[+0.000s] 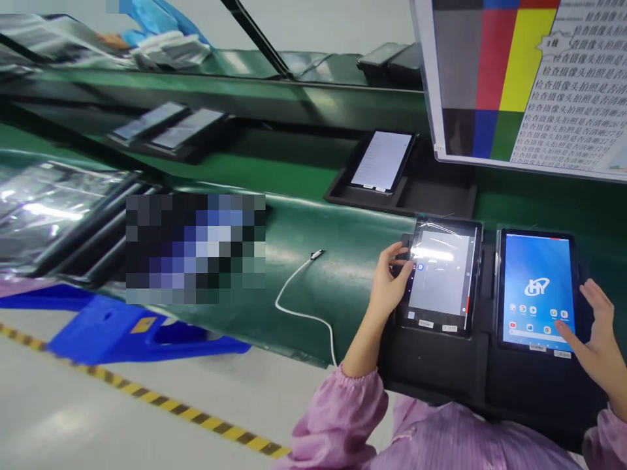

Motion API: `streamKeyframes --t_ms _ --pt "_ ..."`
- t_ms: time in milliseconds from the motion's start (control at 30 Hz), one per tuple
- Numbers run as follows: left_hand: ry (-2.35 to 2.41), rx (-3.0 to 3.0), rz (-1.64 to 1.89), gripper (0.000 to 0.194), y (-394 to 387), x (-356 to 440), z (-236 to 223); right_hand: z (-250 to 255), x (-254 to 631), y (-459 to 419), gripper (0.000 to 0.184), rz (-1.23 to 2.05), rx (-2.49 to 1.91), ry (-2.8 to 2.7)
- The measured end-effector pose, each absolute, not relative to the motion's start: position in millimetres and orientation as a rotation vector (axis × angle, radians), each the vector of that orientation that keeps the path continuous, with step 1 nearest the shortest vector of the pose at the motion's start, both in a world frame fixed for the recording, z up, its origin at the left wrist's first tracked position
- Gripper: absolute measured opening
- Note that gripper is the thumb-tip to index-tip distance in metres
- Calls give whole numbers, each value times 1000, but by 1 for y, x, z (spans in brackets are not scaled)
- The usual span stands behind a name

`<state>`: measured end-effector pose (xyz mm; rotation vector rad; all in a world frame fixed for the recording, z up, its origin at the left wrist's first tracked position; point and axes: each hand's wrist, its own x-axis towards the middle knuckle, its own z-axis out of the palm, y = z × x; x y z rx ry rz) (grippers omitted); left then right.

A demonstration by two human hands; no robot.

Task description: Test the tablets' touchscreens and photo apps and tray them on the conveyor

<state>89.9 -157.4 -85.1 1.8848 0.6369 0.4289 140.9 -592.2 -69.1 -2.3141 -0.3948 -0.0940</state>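
Two tablets lie side by side in a black tray at the right. The left tablet (441,274) shows a mostly white camera-like screen, with clear film over its upper part. The right tablet (536,274) shows a blue home screen with app icons. At the left tablet's left edge is my left hand (389,284), its thumb and fingers apart, the thumb at the edge; firm contact is unclear. My right hand (595,333) is spread at the right tablet's right side. Its thumb reaches over the lower screen, its fingers beside the edge. The black tray (435,362) holds both tablets.
A white cable (306,314) lies on the green bench (343,225). Behind, another tablet (382,160) sits in a tray on the green conveyor. A printed color chart (499,72) hangs upper right. Black trays (98,241) stand left. A blue pallet (112,326) is on the floor.
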Motion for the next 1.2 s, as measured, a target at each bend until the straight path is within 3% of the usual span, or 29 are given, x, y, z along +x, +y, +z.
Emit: streamKeyframes --t_ms 333,467,700,967,1200 --pt "589 1940 238 24 -115 166 -84 -111 229 -605 78 -97 -2258 -188" --pt "592 1965 205 33 -124 179 -83 -120 276 -595 75 -104 -2238 -152" --pt "524 1910 366 47 -144 159 -65 -115 303 -574 46 -39 -2136 -91" --pt "525 1817 386 64 -150 128 -56 -74 254 -578 61 31 -1983 6" --pt "604 1787 310 70 -156 92 -65 -49 198 -593 58 85 -1913 152"
